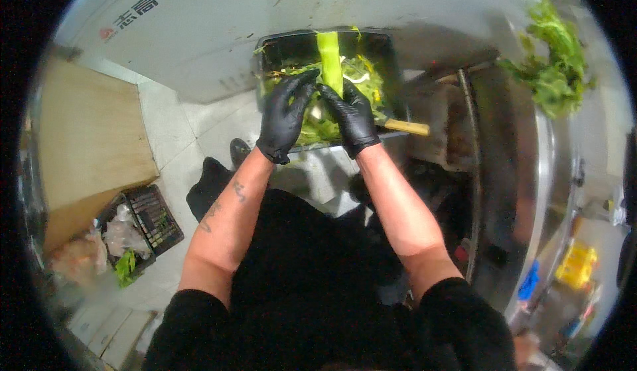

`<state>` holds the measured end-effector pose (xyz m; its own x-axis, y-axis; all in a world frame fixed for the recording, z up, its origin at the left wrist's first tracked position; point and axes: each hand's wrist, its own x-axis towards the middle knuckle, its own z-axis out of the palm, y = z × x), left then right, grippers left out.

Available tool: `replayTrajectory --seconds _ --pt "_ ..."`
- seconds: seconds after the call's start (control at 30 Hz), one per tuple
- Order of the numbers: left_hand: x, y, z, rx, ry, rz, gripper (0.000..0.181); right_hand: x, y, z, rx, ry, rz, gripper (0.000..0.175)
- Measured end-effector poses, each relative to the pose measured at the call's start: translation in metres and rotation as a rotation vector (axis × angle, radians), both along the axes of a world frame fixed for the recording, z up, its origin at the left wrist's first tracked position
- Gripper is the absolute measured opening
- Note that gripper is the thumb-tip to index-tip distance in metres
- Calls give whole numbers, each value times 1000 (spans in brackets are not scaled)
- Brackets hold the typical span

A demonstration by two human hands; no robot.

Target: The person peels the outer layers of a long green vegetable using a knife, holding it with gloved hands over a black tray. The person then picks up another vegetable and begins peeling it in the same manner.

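A thick pale-green vegetable stalk (329,60), likely celtuce, points away from me above a black plastic bin. My right hand (354,114), in a black glove, grips its near end with the thumb across it. My left hand (286,114), gloved the same way, has its fingers bent against the stalk's left side; whether it pinches anything is hidden. Below both hands, the black bin (293,46) holds green leaves and trimmings (318,131). A knife's yellowish handle (408,127) juts past the bin's right rim beside my right hand. Its blade is mostly hidden.
Leafy greens (557,62) lie on the metal counter (542,157) at right, with a yellow item (577,265) nearer me. A white appliance (199,32) stands behind the bin. Left are a tan board-like surface (94,137) and a black crate (157,216) with plastic bags.
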<state>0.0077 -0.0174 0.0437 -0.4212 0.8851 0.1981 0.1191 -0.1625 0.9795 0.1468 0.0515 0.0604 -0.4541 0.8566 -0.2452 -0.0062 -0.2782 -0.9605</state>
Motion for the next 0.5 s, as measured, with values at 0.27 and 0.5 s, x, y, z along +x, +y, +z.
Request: replayTrajectory --seconds 0.27,0.5 --pt "9 22 -1 -195 -583 11 33 -11 -5 -15 822 -363 53 55" --pt "-21 31 -5 -127 -1039 18 42 16 28 -7 625 -314 55 40"
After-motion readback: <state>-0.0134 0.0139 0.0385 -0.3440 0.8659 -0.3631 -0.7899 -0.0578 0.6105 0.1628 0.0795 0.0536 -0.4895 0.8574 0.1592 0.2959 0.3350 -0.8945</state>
